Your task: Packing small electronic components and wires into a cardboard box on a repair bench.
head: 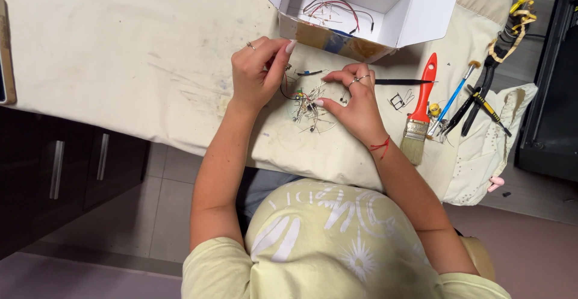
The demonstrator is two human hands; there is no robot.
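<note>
component pile [308, 105] between both hands [257, 73]

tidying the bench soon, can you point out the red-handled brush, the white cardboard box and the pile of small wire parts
red-handled brush [423, 91], head view, on the red handle
white cardboard box [430, 10], head view, on the open right flap
pile of small wire parts [307, 107], head view, on the tangle between the hands

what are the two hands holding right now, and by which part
Both the left hand and right hand pinch into a tangle of small wired parts on the cloth; which piece and where cannot be told.
</note>
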